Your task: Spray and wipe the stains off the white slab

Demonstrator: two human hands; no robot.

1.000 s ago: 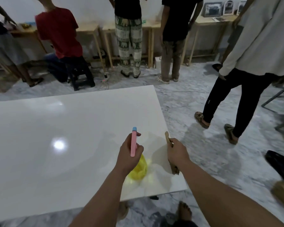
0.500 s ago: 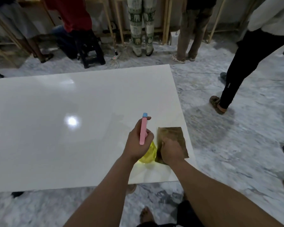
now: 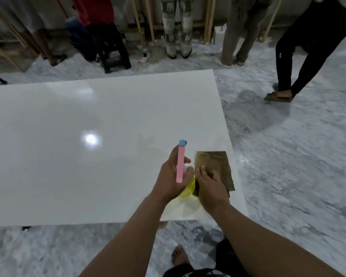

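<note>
The glossy white slab (image 3: 68,156) fills the left and middle of the view. My left hand (image 3: 171,176) grips a spray bottle (image 3: 180,161) with a pink head, a blue nozzle tip and a yellow body mostly hidden under the hand; the nozzle points away from me. A faint yellowish stain (image 3: 158,151) shows on the slab just ahead of the nozzle. My right hand (image 3: 211,185) presses flat on a brown cloth (image 3: 214,162) lying at the slab's near right corner.
Several people stand around: one in black trousers (image 3: 300,56) to the right of the slab, others at wooden tables (image 3: 148,21) along the far wall. A black stool (image 3: 113,54) and a power strip (image 3: 145,56) lie beyond the slab. Marble floor (image 3: 288,166) surrounds it.
My right hand brought the brown cloth down from upright and laid it flat on the slab. The view tilted downward. My left hand kept hold of the spray bottle.
</note>
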